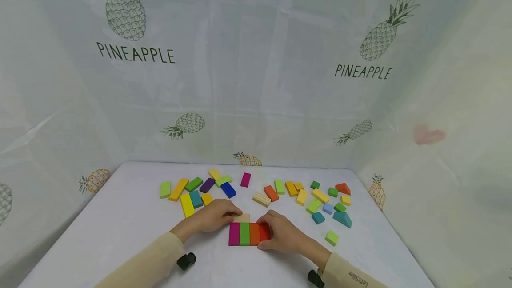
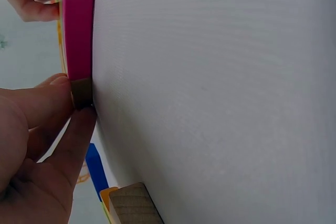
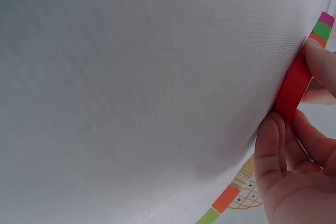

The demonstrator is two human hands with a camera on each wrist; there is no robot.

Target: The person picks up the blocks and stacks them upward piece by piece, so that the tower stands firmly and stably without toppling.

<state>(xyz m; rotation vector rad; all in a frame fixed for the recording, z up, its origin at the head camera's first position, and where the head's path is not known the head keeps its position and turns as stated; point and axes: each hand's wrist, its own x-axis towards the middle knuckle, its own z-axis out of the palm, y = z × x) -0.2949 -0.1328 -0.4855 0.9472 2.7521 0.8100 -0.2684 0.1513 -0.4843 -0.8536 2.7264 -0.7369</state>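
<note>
In the head view, a magenta block [image 1: 234,234], a green block [image 1: 245,234], an orange block [image 1: 254,234] and a red block [image 1: 264,231] lie side by side in a row. Across the row's far side lies a plain wooden block [image 1: 242,218], touching it. My left hand [image 1: 216,215] pinches this wooden block near its left end; in the left wrist view its end [image 2: 82,93] meets the magenta one. With thumb and fingers at the two short ends, my right hand [image 1: 283,233] holds the red block, also seen in the right wrist view [image 3: 294,88].
Loose coloured blocks lie scattered along the back of the white table [image 1: 132,217]. Among them are a blue block [image 1: 228,190], a ridged wooden block [image 1: 262,199] and a teal triangular block [image 1: 342,219]. A light green block [image 1: 331,238] lies nearer, on the right.
</note>
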